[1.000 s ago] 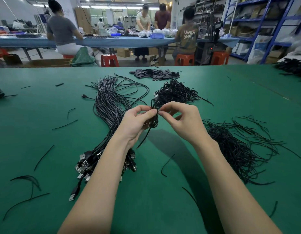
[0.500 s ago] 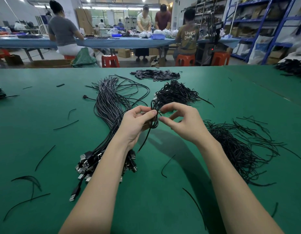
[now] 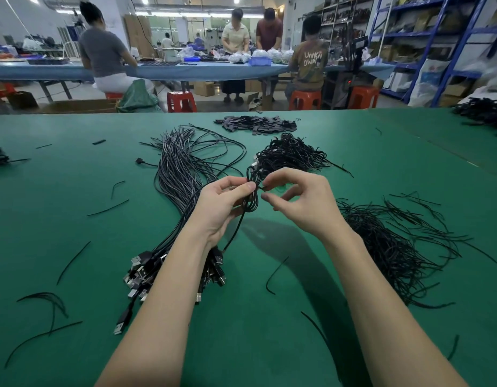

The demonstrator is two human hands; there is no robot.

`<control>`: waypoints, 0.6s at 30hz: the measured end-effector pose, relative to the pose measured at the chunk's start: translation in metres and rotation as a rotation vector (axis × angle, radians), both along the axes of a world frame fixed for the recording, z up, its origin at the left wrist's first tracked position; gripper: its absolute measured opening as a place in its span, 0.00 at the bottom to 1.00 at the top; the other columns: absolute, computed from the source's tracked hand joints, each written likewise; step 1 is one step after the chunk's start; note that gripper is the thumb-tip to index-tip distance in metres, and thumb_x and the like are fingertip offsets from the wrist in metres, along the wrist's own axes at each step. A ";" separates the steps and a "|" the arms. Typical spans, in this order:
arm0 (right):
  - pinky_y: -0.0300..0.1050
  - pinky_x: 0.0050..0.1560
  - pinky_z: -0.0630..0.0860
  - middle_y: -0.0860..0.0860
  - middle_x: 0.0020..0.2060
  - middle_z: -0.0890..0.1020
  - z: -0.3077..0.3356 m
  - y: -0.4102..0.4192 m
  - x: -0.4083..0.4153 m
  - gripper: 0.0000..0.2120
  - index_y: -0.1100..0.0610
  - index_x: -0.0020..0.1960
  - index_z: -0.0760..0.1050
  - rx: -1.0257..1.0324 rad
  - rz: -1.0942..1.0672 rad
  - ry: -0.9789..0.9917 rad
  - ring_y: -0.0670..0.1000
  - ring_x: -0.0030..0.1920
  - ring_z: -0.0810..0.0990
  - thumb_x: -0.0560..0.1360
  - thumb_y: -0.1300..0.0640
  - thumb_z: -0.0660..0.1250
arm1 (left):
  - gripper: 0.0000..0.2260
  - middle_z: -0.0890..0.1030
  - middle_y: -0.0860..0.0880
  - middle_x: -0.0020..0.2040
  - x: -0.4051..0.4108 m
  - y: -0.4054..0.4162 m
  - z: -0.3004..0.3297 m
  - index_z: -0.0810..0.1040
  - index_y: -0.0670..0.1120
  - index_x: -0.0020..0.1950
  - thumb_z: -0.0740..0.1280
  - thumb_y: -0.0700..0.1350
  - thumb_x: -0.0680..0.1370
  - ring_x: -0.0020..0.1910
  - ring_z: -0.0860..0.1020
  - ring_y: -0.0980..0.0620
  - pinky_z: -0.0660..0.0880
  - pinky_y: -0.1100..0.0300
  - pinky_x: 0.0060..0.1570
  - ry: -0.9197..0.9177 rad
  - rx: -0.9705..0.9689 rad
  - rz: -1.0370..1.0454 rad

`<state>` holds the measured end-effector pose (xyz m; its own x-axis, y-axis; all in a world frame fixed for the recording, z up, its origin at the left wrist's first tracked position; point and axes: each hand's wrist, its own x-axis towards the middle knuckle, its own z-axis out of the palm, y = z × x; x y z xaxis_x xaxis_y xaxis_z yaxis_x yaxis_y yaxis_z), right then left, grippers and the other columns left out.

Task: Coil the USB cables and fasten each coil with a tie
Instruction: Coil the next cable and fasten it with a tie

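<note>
Coil: I see the coil (image 3: pixel 251 196) held above the table, centre of frame, long axis near vertical, a loose tail hanging to lower left.
Left hand: left hand (image 3: pixel 223 203) grips the coil's waist, thumb and fingers curled round it.
Right hand: right hand (image 3: pixel 296 201) sits just right of the coil, fingertips pinching what I judge to be the tie; too small to confirm.
Nearer hand: both touch the coil.
Room: green table (image 3: pixel 269 344) open below; tie pile (image 3: pixel 395 247) at right, uncoiled cables (image 3: pixel 180 174) at left.
</note>
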<state>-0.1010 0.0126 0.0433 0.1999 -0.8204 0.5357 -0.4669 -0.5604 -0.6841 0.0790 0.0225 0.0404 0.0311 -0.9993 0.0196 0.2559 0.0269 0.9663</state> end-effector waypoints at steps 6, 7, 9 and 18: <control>0.44 0.41 0.81 0.42 0.41 0.86 -0.009 -0.004 0.002 0.05 0.52 0.50 0.86 -0.264 -0.031 0.149 0.44 0.35 0.81 0.75 0.57 0.76 | 0.03 0.83 0.49 0.37 0.002 -0.001 -0.002 0.81 0.43 0.47 0.73 0.36 0.75 0.35 0.80 0.55 0.78 0.62 0.40 0.011 0.026 -0.009; 0.44 0.42 0.80 0.44 0.41 0.86 -0.010 -0.005 0.003 0.04 0.54 0.50 0.86 -0.299 -0.033 0.154 0.44 0.35 0.81 0.75 0.59 0.75 | 0.04 0.83 0.49 0.38 0.002 -0.001 -0.002 0.81 0.42 0.48 0.72 0.36 0.75 0.35 0.80 0.55 0.78 0.62 0.40 0.018 0.030 -0.009; 0.41 0.42 0.79 0.47 0.41 0.86 -0.012 -0.005 0.005 0.04 0.56 0.50 0.86 -0.315 -0.039 0.162 0.46 0.35 0.81 0.76 0.60 0.75 | 0.04 0.83 0.49 0.38 0.001 -0.002 -0.002 0.81 0.42 0.49 0.72 0.36 0.75 0.35 0.80 0.55 0.78 0.63 0.39 0.023 0.032 -0.008; 0.29 0.28 0.75 0.50 0.34 0.84 0.009 0.000 -0.004 0.06 0.60 0.43 0.85 0.988 0.310 -0.691 0.43 0.31 0.82 0.77 0.63 0.71 | 0.03 0.83 0.50 0.37 -0.005 0.000 -0.001 0.81 0.44 0.48 0.72 0.38 0.76 0.35 0.79 0.57 0.76 0.64 0.40 -0.058 -0.058 -0.049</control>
